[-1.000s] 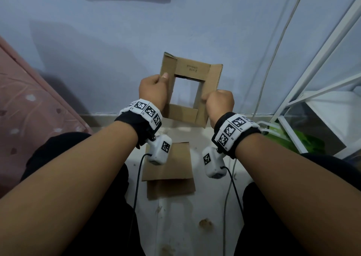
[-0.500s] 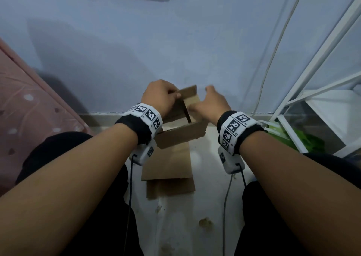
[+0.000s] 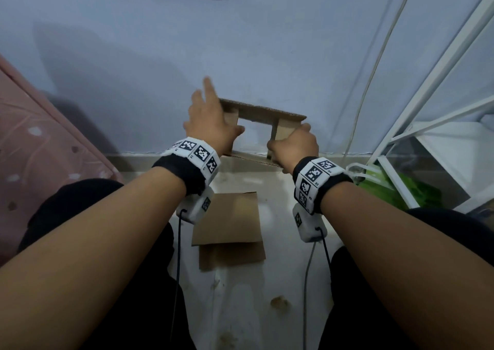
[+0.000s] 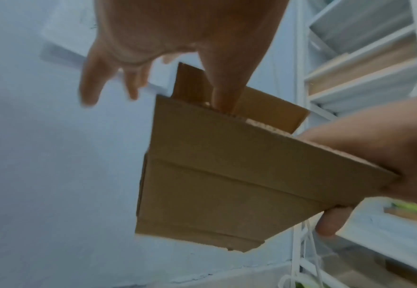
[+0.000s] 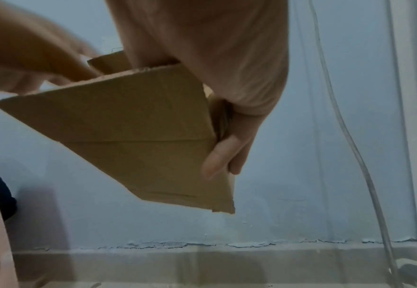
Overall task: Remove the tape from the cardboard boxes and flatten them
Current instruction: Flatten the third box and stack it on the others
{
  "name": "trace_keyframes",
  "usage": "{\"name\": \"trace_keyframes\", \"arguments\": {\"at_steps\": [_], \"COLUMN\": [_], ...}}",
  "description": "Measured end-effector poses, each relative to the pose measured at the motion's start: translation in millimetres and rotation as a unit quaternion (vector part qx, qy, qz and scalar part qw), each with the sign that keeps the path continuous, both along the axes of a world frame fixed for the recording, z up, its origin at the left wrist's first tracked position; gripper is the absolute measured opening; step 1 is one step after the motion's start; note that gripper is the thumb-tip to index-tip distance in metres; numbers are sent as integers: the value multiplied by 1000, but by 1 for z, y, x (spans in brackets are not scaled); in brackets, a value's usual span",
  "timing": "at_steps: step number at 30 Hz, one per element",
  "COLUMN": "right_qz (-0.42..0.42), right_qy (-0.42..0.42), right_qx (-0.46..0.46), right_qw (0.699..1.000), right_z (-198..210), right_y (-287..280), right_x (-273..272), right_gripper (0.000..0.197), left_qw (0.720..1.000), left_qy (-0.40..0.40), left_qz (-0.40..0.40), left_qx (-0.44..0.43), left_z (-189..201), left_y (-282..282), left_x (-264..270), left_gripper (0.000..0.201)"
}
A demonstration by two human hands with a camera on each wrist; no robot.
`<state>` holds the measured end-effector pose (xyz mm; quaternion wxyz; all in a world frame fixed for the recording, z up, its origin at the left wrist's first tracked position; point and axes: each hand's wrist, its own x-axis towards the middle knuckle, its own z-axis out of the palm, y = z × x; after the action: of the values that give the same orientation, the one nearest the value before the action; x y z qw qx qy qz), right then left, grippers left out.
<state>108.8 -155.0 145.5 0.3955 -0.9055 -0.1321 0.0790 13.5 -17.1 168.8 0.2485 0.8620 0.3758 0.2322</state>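
An open brown cardboard box with loose flaps is held in the air in front of the blue wall, its hollow inside facing me. My right hand grips its right side, fingers curled round the edge of the box. My left hand is at the box's left side with its fingers spread and straight. In the left wrist view the left thumb pokes inside the box. I see no tape on the box. Two flattened cardboard pieces lie stacked on the floor below.
A white metal shelf rack stands at the right with something green at its foot. A pink mattress runs along the left. A thin cable hangs down the wall. My legs in black flank the floor strip.
The box went from held up as an open frame, down and tilted, and now sits raised again. My left hand has let go its grip and spread its fingers; the right still holds.
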Motion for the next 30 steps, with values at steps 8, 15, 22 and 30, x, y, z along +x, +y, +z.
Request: {"name": "trace_keyframes", "arguments": {"at_steps": [8, 15, 22, 30], "right_qz": [54, 14, -24, 77], "right_qy": [90, 76, 83, -82], "right_qx": [57, 87, 107, 142], "right_qw": [993, 993, 990, 983], "right_z": [1, 2, 3, 9], "right_y": [2, 0, -5, -14], "right_x": [4, 12, 22, 17], "right_gripper": [26, 25, 26, 64], "left_qw": [974, 990, 995, 820], "left_qy": [35, 53, 71, -272], "left_qz": [13, -23, -65, 0], "left_qx": [-224, -128, 39, -504], "left_z": [-8, 4, 8, 23], "left_y": [21, 18, 30, 23], "left_x": [0, -1, -3, -18], "left_gripper": [56, 24, 13, 46]}}
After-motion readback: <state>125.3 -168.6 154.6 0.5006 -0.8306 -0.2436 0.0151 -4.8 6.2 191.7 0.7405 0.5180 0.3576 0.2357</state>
